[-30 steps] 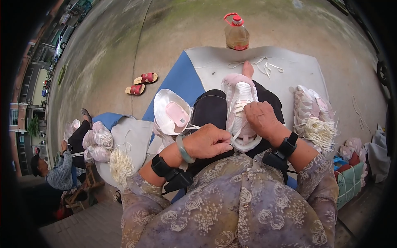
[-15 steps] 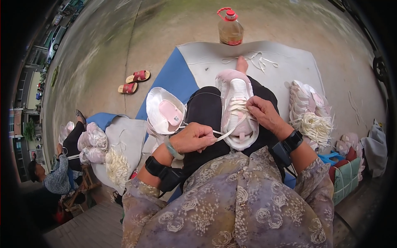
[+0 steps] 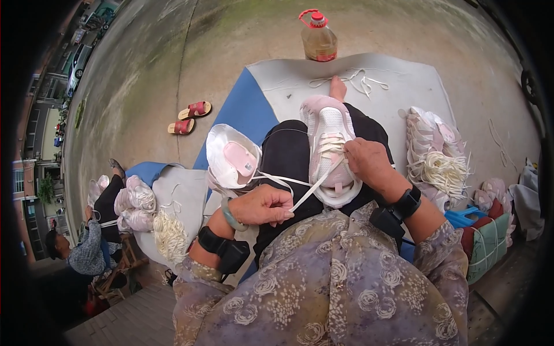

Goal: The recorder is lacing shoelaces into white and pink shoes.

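A pink and white sneaker [image 3: 323, 118] rests on my lap, toe pointing away, its lace criss-crossed over the upper part of the tongue. My left hand [image 3: 262, 206] pinches a flat white shoelace [image 3: 312, 191] and draws it taut to the left of the shoe. At the right-hand eyelet row, my right hand [image 3: 369, 164] is closed with thumb and fingers together against the lacing; whether lace is between its fingertips is hidden. Left of my knee sits an open white shoe piece [image 3: 214, 151] with a pink insole inside.
Bundled sneakers [image 3: 426, 135] with a heap of white laces [image 3: 443, 171] lie to my right. A grey mat [image 3: 415, 86] carries loose laces. Beyond it stands a red-capped bottle [image 3: 319, 43]; red slippers [image 3: 190, 116] lie at left. Another person [image 3: 86, 248] sits far left beside more shoes.
My left hand has moved slightly down and left, pulling out a longer stretch of lace from the shoe. The right hand stays at the eyelets, shifting only a little.
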### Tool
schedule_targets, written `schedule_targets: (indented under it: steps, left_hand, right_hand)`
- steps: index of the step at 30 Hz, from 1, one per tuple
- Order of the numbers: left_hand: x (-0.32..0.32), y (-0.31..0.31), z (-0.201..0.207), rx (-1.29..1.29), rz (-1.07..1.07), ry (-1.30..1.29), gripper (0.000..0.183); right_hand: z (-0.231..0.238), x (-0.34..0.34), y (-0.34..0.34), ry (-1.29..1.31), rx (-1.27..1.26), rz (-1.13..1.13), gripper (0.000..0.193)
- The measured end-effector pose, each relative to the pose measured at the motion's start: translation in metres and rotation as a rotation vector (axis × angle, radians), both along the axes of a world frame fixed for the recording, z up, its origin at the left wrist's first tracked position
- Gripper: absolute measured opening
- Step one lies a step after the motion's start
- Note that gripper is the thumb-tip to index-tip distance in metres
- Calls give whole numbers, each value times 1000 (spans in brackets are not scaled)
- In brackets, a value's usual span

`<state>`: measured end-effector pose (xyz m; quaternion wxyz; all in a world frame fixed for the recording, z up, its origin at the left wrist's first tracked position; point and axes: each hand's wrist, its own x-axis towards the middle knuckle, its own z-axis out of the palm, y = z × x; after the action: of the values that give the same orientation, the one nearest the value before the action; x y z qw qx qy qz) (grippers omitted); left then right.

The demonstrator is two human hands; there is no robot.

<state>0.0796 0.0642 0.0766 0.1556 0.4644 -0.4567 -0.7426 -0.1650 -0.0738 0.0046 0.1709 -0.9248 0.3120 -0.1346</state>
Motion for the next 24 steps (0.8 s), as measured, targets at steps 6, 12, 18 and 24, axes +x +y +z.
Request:
schedule_targets:
  steps: [6,12,18,24]
  left_hand:
    - [7,6,-14,12,-47,-110,21]
    - [10,12,-23,16,-72,-169,22]
    - [13,14,-24,51,-53,-222,23]
    - [20,19,-30,29,-64,-287,22]
  right_hand:
    - [-4,-1,8,-44,-16,-100,6]
    - [-8,-1,-2,-317,472,-254,12]
    - [-7,10,-4,-222,735,-376,21]
    - [0,23,-4,-121,514,-392,28]
